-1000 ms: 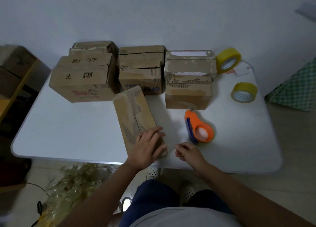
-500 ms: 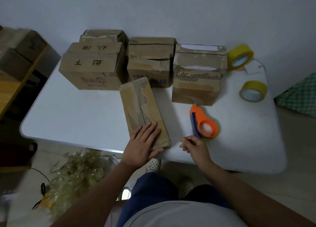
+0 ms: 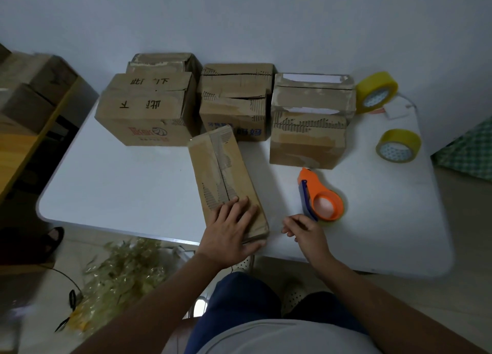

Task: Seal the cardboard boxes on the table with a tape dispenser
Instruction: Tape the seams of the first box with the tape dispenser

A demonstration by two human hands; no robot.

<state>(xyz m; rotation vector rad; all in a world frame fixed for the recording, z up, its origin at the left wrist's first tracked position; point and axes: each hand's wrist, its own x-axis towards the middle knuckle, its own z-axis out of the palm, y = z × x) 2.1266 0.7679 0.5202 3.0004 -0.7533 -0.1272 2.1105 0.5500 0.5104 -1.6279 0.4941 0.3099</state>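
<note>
A long narrow cardboard box (image 3: 223, 175) lies on the white table (image 3: 133, 188), its near end at the front edge. My left hand (image 3: 230, 231) rests flat on that near end, fingers straight. An orange tape dispenser (image 3: 319, 196) with a blue blade lies just to the right. My right hand (image 3: 306, 229) hovers at the dispenser's near end with loosely curled fingers, holding nothing. Three stacks of cardboard boxes stand at the back: left (image 3: 149, 108), middle (image 3: 235, 100), right (image 3: 310, 122).
Two yellow tape rolls sit at the table's right, one upright by the wall (image 3: 376, 92), one lying flat (image 3: 398, 146). More cartons are stacked on the floor at left (image 3: 29, 87). Crumpled clear wrap (image 3: 119, 279) lies on the floor below the table.
My right hand has moved forward from the table's front edge toward the dispenser. My left hand stays on the long box. The camera view shifted slightly.
</note>
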